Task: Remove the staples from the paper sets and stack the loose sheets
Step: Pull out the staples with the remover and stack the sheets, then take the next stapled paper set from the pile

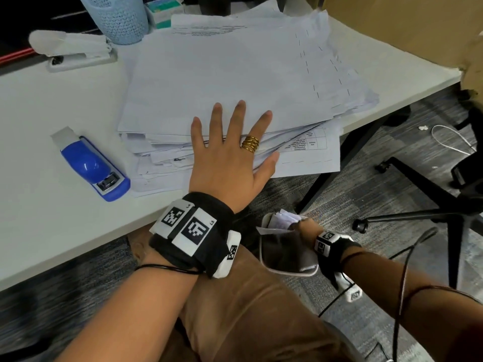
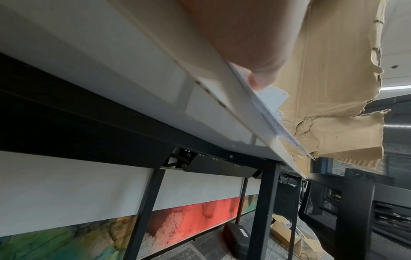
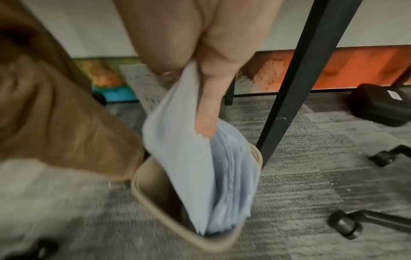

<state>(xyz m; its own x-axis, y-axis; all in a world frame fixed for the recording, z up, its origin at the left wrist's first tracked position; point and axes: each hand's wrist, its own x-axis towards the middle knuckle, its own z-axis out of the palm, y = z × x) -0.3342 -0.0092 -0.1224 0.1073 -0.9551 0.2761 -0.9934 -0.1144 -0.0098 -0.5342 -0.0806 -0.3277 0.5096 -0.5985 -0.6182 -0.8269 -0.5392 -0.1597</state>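
A thick, untidy stack of white sheets lies on the white desk. My left hand rests flat on the stack's near edge, fingers straight and spread, a gold ring on one finger. In the left wrist view its thumb touches the paper edge above the desk rim. Below the desk my right hand grips a bundle of sheets whose lower end stands inside a beige bin on the floor. In the head view that bundle pokes up from the bin.
A blue stapler-like tool lies left of the stack, and a grey stapler and a blue mesh cup sit behind it. Torn cardboard rises at the desk's right end. A black desk leg and a chair base stand near the bin.
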